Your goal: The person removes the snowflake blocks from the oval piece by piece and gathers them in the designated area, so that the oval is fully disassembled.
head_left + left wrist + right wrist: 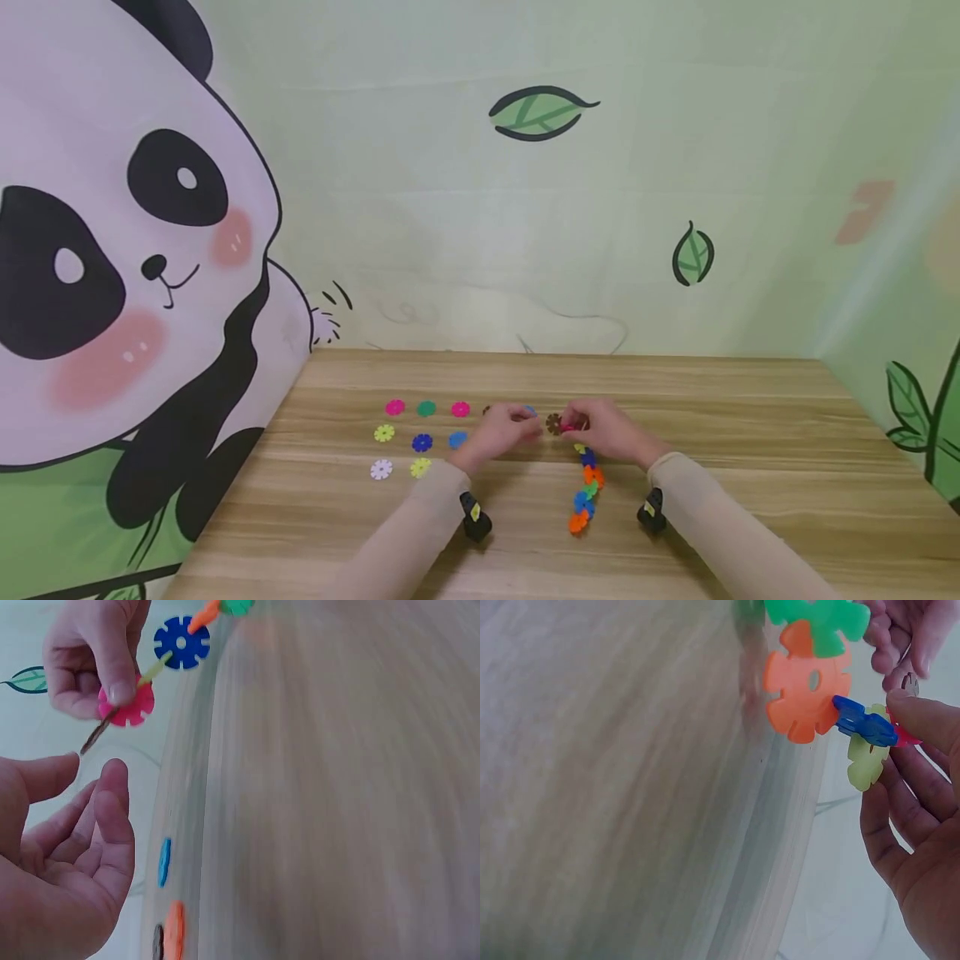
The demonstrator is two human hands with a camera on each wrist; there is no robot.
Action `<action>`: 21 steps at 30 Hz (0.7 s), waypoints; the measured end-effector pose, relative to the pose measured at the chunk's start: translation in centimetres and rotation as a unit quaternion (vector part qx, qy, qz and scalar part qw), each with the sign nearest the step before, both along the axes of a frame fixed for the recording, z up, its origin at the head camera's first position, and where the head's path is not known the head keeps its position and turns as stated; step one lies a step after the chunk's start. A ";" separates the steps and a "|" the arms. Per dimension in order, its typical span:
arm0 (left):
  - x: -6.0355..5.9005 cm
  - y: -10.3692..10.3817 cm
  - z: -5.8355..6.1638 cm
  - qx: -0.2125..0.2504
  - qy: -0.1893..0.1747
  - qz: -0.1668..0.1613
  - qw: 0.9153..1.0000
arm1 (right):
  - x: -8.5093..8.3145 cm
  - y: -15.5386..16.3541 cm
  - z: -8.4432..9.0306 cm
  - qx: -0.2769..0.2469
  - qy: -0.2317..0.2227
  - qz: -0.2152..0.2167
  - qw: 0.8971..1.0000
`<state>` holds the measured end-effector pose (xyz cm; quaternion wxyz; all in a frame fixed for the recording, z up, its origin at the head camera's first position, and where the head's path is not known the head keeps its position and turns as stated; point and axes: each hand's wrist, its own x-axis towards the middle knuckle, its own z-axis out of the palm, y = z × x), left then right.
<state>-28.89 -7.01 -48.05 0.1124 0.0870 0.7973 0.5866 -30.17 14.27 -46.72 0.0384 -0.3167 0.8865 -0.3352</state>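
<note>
My right hand (pixel 609 430) pinches a pink notched snowflake disc (pixel 139 709) between thumb and fingers. A brown disc (pixel 553 424) is slotted onto it, sticking out toward my left hand (pixel 497 435). From the pink disc a chain runs toward me: a yellow disc (pixel 865 766), a dark blue disc (pixel 181 643), an orange disc (pixel 804 681), a green disc (pixel 817 619), then a blue disc (pixel 584 503) and an orange end disc (pixel 578 522). My left thumb and fingers are parted beside the brown disc's edge, with nothing between them.
Loose discs lie in rows on the wooden table (pixel 300 500) left of the chain, among them a pink disc (pixel 395 407), a white disc (pixel 381 469) and a dark blue disc (pixel 422 442). My left forearm covers part of the rows. A printed backdrop (pixel 420 208) rises behind the table.
</note>
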 end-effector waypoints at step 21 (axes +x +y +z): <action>0.3 1.6 0.7 0.039 -0.028 0.013 0.999 | 0.2 0.0 0.3 0.005 0.004 0.014 1.000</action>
